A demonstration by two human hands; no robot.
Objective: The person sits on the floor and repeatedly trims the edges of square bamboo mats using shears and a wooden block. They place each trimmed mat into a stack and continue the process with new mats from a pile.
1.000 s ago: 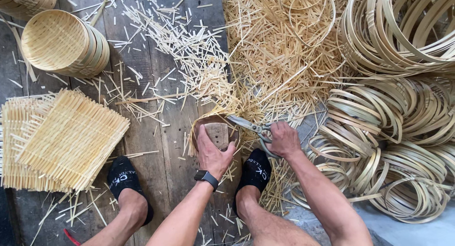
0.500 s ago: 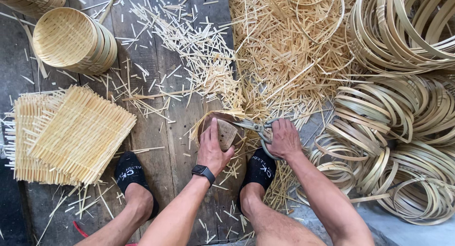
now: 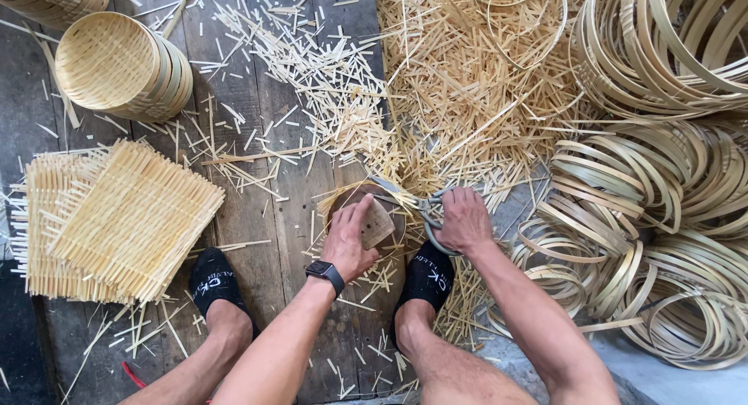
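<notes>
My left hand (image 3: 347, 243), with a black watch (image 3: 326, 270) on its wrist, presses flat on a small wooden block (image 3: 380, 222). The block lies on a round woven bamboo piece (image 3: 341, 199) on the plank floor, between my feet. My right hand (image 3: 465, 219) grips metal scissors (image 3: 425, 208). Their blades point left at the upper right rim of the round piece, among its sticking-out strip ends. Whether the blades are cutting is hidden by the strips.
My feet in black socks (image 3: 213, 279) (image 3: 427, 275) rest on the planks. Square woven mats (image 3: 117, 218) lie at the left, and stacked round baskets (image 3: 117, 62) at the top left. Bamboo hoops (image 3: 662, 210) are piled at the right, and cut strips (image 3: 467, 85) are heaped ahead.
My left hand has shifted a little on the round piece, so more of the wooden block shows. The scissors stay at the rim's right side.
</notes>
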